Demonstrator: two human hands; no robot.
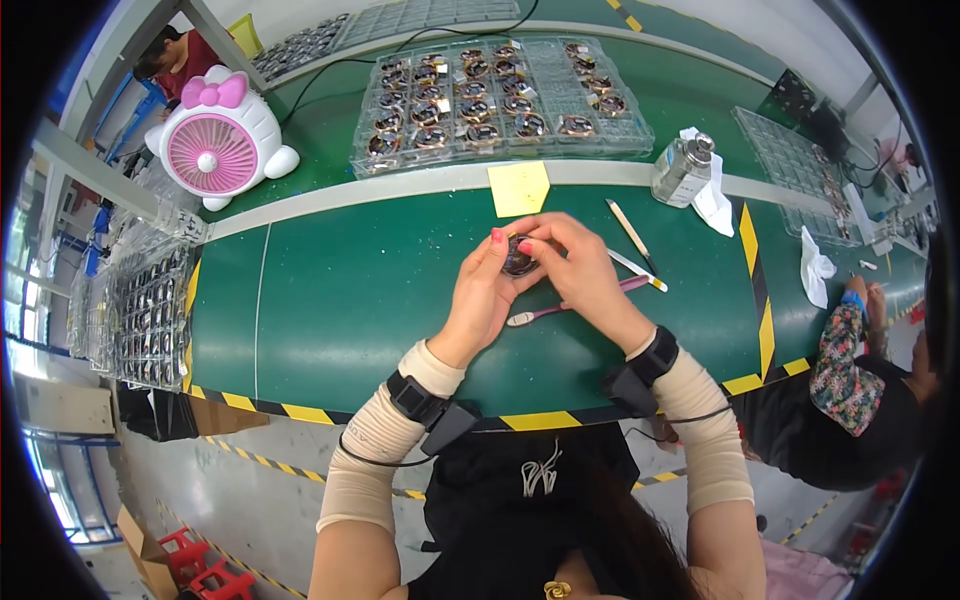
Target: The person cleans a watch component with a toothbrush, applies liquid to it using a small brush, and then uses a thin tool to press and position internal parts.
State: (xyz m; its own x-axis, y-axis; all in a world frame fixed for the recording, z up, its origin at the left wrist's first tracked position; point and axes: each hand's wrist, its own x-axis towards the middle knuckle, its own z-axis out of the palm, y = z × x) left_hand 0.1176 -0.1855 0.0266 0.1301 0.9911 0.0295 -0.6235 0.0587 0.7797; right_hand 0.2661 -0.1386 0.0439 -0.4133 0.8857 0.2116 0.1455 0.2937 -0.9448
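Observation:
Both my hands meet over the middle of the green bench, around a small round dark part with coppery edges (519,258). My left hand (484,285) grips it from the left, thumb on its upper side. From the right, my right hand (575,262) pinches at its top edge; the fingers hide much of the part. Under and beside my right hand lies a purple toothbrush (522,319), partly covered. A white stick-like tool (640,271) and a pointed wooden-handled tool (629,232) rest just right of it. A yellow paper note (519,188) lies beyond my fingers.
At the back, a clear compartment tray (600,140) holds several similar round parts. A metal-capped bottle (684,170) stands right of it, by white tissue (713,205). A pink-and-white fan (212,150) stands left. Stacked trays (150,320) sit far left; a co-worker's sleeve (845,370) is at right.

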